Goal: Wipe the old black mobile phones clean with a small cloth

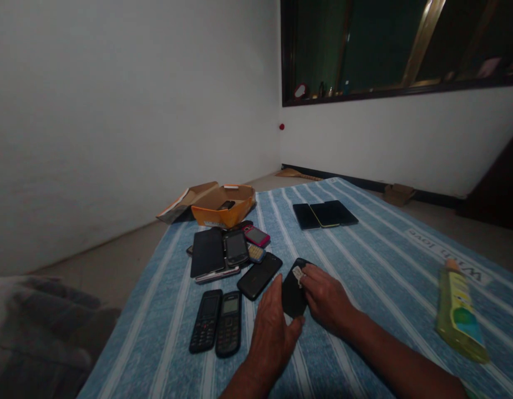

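Note:
A dark smartphone [294, 297] lies on the striped cloth between my hands. My left hand [271, 331] holds it from the left, fingers along its side and thumb at its near edge. Curled over its upper right part, my right hand [328, 296] has its fingertips bunched at a small whitish crumpled piece [298, 274], perhaps tissue, against the phone. Just left of it rests another black smartphone [260, 275], back up. Two black keypad phones [206, 320] stand side by side nearer me. Behind them is a pile of several phones, with a dark tablet-like device [207, 252] on top.
An open orange cardboard box [223, 213] with a phone inside stands at the far left of the blue striped cloth [381, 310]. Dark phones [331, 214] lie together at the back. A bottle of yellow-green liquid [461, 313] lies at right.

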`<state>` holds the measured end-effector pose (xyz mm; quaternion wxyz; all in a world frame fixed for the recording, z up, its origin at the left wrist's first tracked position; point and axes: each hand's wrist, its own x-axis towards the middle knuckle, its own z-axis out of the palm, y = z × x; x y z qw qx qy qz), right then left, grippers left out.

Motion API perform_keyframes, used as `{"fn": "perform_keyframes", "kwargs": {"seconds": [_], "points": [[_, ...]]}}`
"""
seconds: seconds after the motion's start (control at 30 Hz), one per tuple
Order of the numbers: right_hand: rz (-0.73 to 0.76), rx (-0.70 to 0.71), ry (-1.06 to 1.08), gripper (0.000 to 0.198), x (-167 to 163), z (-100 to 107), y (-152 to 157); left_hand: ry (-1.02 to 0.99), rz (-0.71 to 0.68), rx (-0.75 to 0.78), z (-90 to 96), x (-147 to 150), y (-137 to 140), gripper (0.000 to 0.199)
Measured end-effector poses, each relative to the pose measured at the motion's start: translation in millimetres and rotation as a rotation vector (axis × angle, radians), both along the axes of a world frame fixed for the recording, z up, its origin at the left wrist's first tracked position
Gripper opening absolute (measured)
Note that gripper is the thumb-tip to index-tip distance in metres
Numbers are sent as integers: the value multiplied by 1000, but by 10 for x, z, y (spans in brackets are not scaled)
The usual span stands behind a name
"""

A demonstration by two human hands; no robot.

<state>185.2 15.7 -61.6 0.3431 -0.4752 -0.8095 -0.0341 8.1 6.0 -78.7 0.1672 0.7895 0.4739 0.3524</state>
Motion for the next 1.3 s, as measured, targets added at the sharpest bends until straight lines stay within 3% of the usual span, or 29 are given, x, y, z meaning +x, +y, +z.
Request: {"fn": "perform_keyframes", "kwargs": {"seconds": [0.2, 0.37, 0.5, 0.77, 0.9, 1.13, 1.3], "points": [[245, -25, 53, 32, -106, 51, -8, -12, -14, 26, -17, 4, 6, 80], [266, -69, 69, 24, -160, 119, 89, -25, -25, 39, -12, 23, 23, 79], [200, -102, 50, 22, -123, 133, 200, -45, -33, 16, 41, 42, 25, 83], [-141, -141, -42, 23, 14, 137, 259, -39, -15, -49, 51, 34, 16, 81], [-186, -106, -89, 22, 26, 77, 225, -42, -9, -33, 36, 30, 23, 80], [45, 2, -38, 27, -61, 47, 80, -37, -10, -28, 43, 29, 29, 80], [144, -29, -27, 30, -128, 78, 10, -43, -21, -5, 32, 24, 28, 80]]}}
